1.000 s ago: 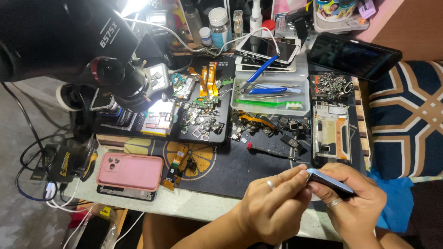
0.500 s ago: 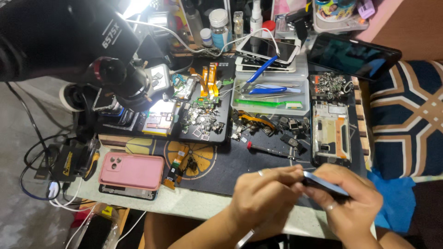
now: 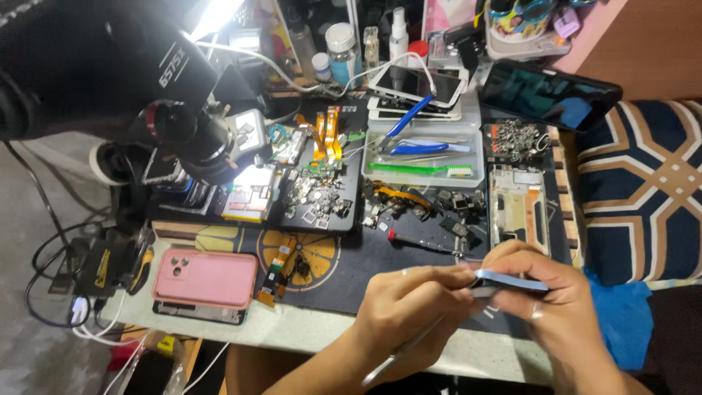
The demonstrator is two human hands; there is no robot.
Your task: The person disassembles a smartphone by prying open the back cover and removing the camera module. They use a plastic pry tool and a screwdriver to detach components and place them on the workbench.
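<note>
Right hand (image 3: 563,311) pinches a thin light-blue phone frame (image 3: 512,281) edge-on, fingers clamped along its sides, low at the front edge of the dark work mat (image 3: 409,256); left hand (image 3: 409,311) closed around a slim metal tool (image 3: 398,355), its tip against the frame's left end, handle trailing down past the wrist; pink-cased phone (image 3: 205,278) lies face down well left; red-handled screwdriver (image 3: 428,245) just beyond the hands; clear tray of tweezers (image 3: 424,153) farther back; black microscope (image 3: 175,117) upper left.

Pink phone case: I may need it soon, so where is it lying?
In the head view, the pink phone case lies at the near left of the bench, left of both hands, just below the microscope.
</note>
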